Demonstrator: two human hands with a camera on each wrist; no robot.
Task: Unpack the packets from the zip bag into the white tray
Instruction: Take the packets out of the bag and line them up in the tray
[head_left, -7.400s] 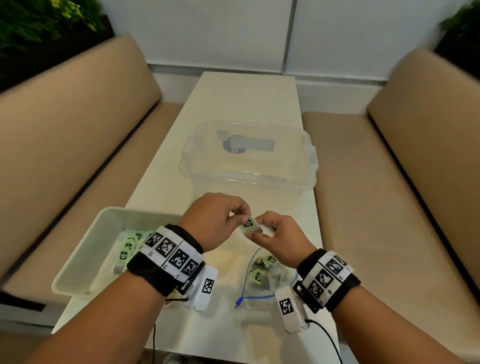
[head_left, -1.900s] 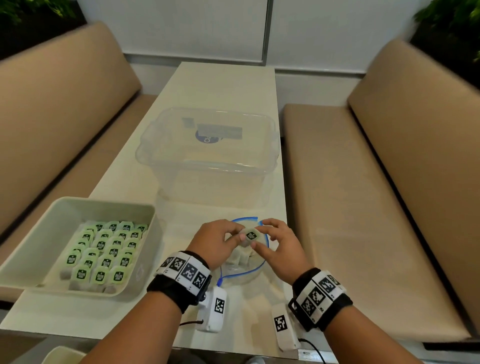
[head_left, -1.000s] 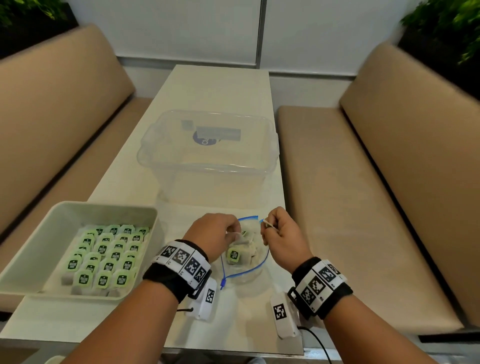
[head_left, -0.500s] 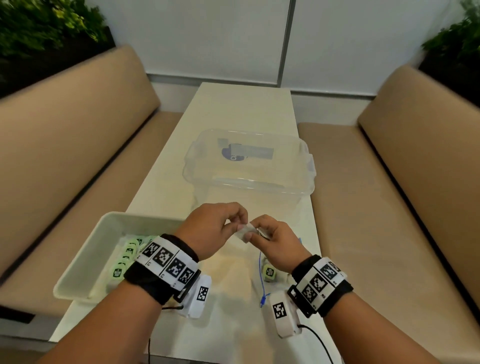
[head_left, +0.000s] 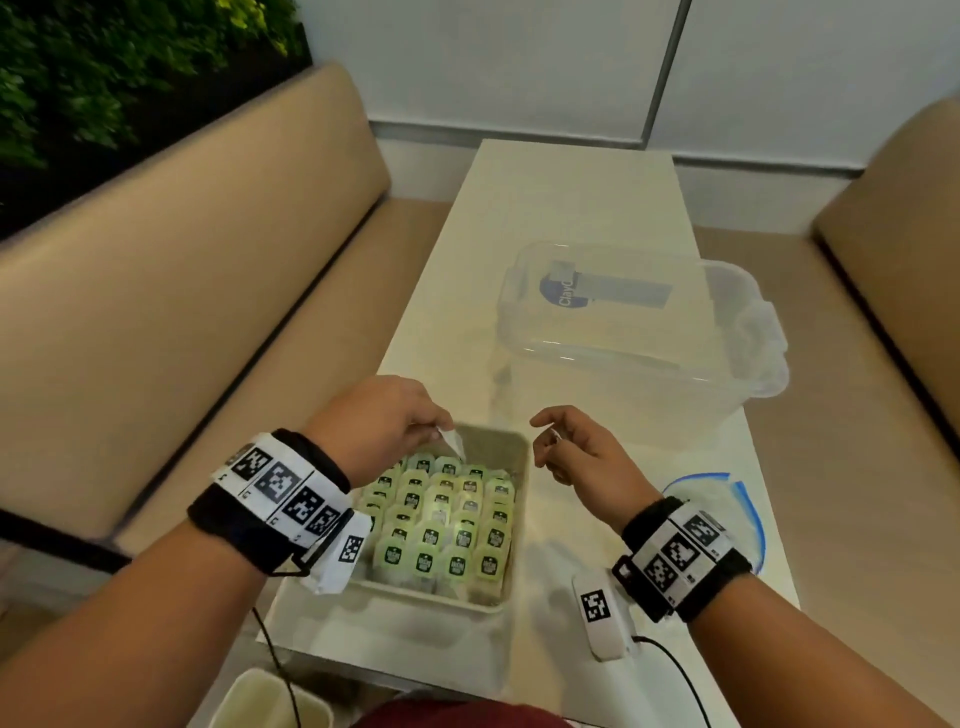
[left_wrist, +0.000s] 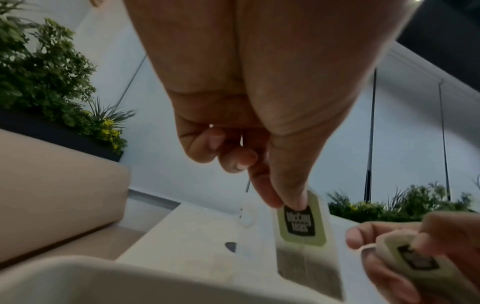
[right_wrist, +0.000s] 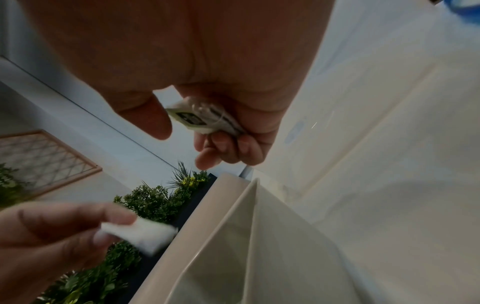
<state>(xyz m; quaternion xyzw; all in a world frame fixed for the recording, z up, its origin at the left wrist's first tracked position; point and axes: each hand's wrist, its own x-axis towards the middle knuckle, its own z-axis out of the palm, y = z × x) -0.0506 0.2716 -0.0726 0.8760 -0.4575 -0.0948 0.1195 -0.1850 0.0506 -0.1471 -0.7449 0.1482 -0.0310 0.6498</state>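
Our left hand (head_left: 382, 421) pinches a packet (left_wrist: 302, 222) by its top edge over the far end of the white tray (head_left: 511, 525), among the rows already there. Our right hand (head_left: 579, 449) hovers just beside the tray, fingers curled on a second packet (right_wrist: 202, 119) that only the wrist views show clearly. Behind that wrist, half hidden, the zip bag (head_left: 727, 499) lies flat on the table (head_left: 566, 202).
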